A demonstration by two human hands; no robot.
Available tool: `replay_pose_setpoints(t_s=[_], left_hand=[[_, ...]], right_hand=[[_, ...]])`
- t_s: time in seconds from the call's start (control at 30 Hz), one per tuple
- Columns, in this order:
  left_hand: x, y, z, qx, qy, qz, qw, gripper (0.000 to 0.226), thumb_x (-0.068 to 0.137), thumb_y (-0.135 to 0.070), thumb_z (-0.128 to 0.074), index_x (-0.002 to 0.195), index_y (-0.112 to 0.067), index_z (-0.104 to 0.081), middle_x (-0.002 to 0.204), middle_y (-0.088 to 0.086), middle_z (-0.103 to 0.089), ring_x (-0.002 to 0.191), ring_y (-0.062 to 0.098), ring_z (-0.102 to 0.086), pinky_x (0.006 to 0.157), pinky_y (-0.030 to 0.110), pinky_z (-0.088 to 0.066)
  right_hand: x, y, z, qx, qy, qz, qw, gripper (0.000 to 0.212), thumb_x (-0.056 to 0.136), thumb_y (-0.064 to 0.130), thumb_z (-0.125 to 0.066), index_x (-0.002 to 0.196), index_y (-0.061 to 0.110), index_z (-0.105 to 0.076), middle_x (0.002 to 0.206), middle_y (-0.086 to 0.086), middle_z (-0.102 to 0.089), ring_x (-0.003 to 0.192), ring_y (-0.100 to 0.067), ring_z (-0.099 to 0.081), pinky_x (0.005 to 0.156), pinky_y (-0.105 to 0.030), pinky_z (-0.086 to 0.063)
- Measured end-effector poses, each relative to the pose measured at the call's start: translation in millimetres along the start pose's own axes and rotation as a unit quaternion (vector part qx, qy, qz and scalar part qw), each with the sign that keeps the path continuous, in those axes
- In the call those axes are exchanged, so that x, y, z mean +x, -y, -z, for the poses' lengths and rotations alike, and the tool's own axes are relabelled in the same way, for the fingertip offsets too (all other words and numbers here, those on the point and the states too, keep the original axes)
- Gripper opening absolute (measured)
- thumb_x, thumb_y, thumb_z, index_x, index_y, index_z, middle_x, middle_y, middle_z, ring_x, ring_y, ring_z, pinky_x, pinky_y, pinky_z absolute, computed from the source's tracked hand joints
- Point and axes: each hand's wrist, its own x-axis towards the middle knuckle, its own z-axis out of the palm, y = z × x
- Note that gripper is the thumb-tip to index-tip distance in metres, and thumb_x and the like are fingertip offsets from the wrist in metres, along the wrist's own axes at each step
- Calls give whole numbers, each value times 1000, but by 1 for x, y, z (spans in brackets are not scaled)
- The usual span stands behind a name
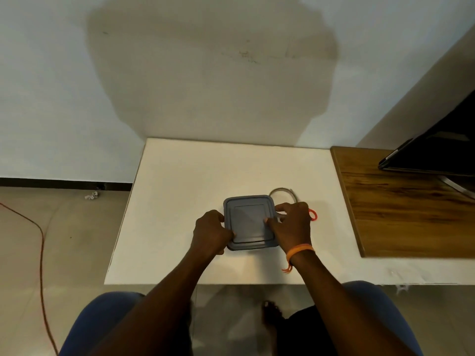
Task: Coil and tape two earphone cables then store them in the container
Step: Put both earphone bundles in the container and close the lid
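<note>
1. My left hand (211, 231) grips the container's (248, 222) left edge, fingers curled over the lid (248, 219).
2. My right hand (291, 224) pinches its right edge, thumb on the lid.
3. A tape roll (282, 191) lies just behind the container's right corner; earphones unseen.
4. Likely step: handling the lid, opening or closing I cannot tell; next needs even pressure on both edges.

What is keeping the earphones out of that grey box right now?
The grey lid sits on the container, both hands gripping its sides: left hand, right hand. No earphones are clearly visible.
</note>
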Motion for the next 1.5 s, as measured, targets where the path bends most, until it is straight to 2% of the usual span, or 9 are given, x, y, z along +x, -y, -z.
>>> replay_pose_setpoints(t_s=[0.23, 0.43, 0.7, 0.97, 1.17, 1.27, 1.33, 1.4, 1.5], left_hand=[[8, 2, -2, -55, -8, 17, 998, 44, 71, -1, -82, 108, -5, -59, 98, 18, -66, 76, 31, -70, 63, 43, -61], [10, 11, -2, -133, -17, 52, 990, 37, 70, -2, -84, 101, 3, -63, 96, 21, -68, 78, 30, -70, 61, 38, -61], [-2, 14, -4, -133, 78, 105, 982, 37, 91, -26, -67, 94, 11, -60, 82, 25, -68, 61, 33, -70, 58, 43, -61], [-3, 17, -6, -229, 48, 124, 964, 22, 78, 3, -75, 69, 1, -55, 73, 20, -63, 71, 30, -69, 75, 46, -60], [2, 18, -12, -236, 31, 160, 958, 14, 81, 0, -73, 82, 6, -61, 78, 18, -64, 71, 24, -65, 70, 37, -60], [0, 20, -14, -261, 31, 170, 950, 12, 82, 2, -71, 79, 5, -60, 83, 20, -65, 74, 26, -64, 73, 38, -59], [0, 21, -16, -286, 39, 182, 940, 12, 84, 4, -69, 77, 4, -59, 82, 20, -64, 74, 25, -62, 75, 39, -58], [0, 24, -16, -308, 53, 190, 931, 10, 85, 5, -67, 79, 4, -59, 84, 19, -63, 74, 24, -61, 71, 37, -58], [0, 29, -13, -343, 70, 197, 916, 10, 86, 4, -66, 94, 9, -62, 83, 17, -61, 73, 22, -61, 51, 30, -58]], right_hand=[[6, -9, 0, 49, 17, -25, 998, 27, 68, 14, -86, 87, 8, -68, 86, -4, -67, 81, -19, -63, 70, -27, -53], [18, -19, 8, 175, 81, -149, 970, 34, 60, 9, -90, 83, 1, -66, 73, -9, -68, 68, -24, -66, 57, -26, -57], [15, -26, 3, 185, 55, -145, 970, 42, 61, 13, -90, 96, 3, -69, 84, -10, -72, 77, -23, -70, 72, -34, -60], [13, -24, -1, 185, 55, -132, 972, 41, 64, 15, -89, 98, 2, -68, 87, -11, -71, 76, -22, -68, 68, -27, -57], [11, -22, -3, 180, 43, -105, 977, 41, 65, 15, -88, 97, 0, -68, 87, -11, -70, 80, -23, -67, 75, -31, -58], [3, -22, -5, 151, 17, -98, 984, 34, 68, 29, -87, 78, 3, -67, 69, -7, -66, 64, -19, -63, 63, -30, -55], [-5, -23, -7, 117, 37, -134, 983, 48, 75, 50, -76, 65, 6, -60, 58, -8, -61, 53, -21, -61, 53, -32, -55], [-11, -20, -9, 112, 81, -170, 976, 60, 80, 65, -60, 68, 6, -59, 65, -14, -65, 57, -27, -67, 51, -35, -59], [-15, -13, -9, 141, 94, -113, 979, 55, 82, 63, -57, 77, 9, -53, 69, -15, -61, 56, -26, -64, 46, -30, -56]])
